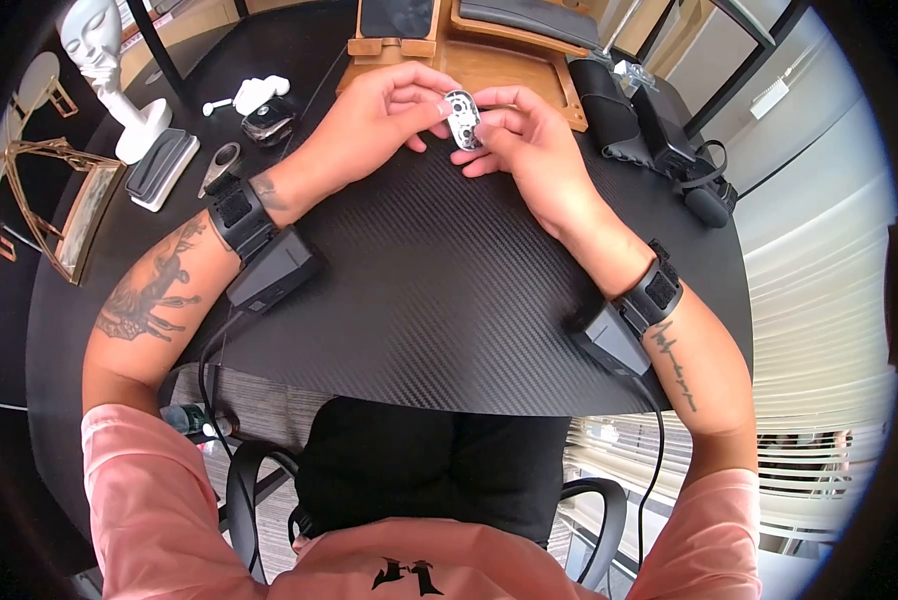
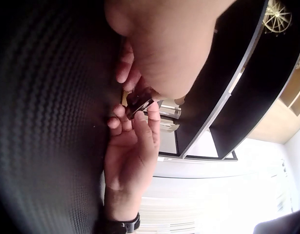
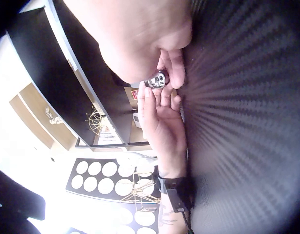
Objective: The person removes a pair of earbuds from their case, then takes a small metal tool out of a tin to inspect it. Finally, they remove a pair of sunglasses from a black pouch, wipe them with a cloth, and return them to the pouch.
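In the head view, a small oval case point(image 1: 463, 120) with a black-and-white patterned face is held up over the far part of the black table point(image 1: 409, 290). My left hand point(image 1: 384, 120) pinches its left side between thumb and fingers. From the other side, my right hand point(image 1: 534, 145) grips the right edge, thumb on the patterned face. The left wrist view shows the case point(image 2: 140, 103) dark and edge-on between both hands' fingertips. Its patterned side point(image 3: 158, 79) shows in the right wrist view, partly covered by fingers.
Behind the hands stands a wooden desk organizer point(image 1: 509, 75). To the left are a white face sculpture point(image 1: 104, 85), a grey-and-white box point(image 1: 164, 168), a metal ring piece point(image 1: 221, 168) and a glossy dark case point(image 1: 269, 122). A black pouch point(image 1: 607, 105) lies at the right.
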Demonstrator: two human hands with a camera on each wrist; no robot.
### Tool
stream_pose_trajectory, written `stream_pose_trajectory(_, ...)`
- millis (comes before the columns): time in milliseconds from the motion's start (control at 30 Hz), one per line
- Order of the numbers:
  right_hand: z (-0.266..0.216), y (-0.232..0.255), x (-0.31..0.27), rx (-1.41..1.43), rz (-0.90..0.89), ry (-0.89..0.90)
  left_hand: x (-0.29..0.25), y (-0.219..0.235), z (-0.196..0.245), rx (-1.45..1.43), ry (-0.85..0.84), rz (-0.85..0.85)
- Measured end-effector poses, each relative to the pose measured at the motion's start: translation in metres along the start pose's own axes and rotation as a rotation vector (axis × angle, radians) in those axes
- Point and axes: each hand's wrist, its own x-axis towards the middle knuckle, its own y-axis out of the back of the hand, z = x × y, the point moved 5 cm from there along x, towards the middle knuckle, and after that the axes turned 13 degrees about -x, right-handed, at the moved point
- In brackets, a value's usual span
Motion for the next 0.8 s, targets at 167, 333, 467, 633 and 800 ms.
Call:
stream_pose_trajectory(167, 0.005, 0.008, 0.003, -0.024, 0.061, -0.011, -0.002, -0.007, 0.004, 0.017, -0.007, -0.092)
stream_pose_trajectory(333, 0.004, 0.014, 0.002, -0.026, 0.183, 0.002, -0.001, -0.008, 0.003, 0.061, -0.002, -0.113)
stream_pose_trajectory(467, 0.003, 0.014, 0.003, -0.063, 0.2, 0.038, -0.001, -0.007, 0.003, 0.033, 0.02, -0.074)
stream_pose_trajectory(633, 0.001, 0.012, 0.003, -0.086, 0.16, 0.059, -0.001, -0.008, 0.004, 0.002, 0.004, -0.069)
stream_pose_trajectory(800, 0.0, 0.01, 0.002, -0.128, 0.118, 0.087, -0.001, -0.008, 0.004, 0.0, 0.021, -0.084)
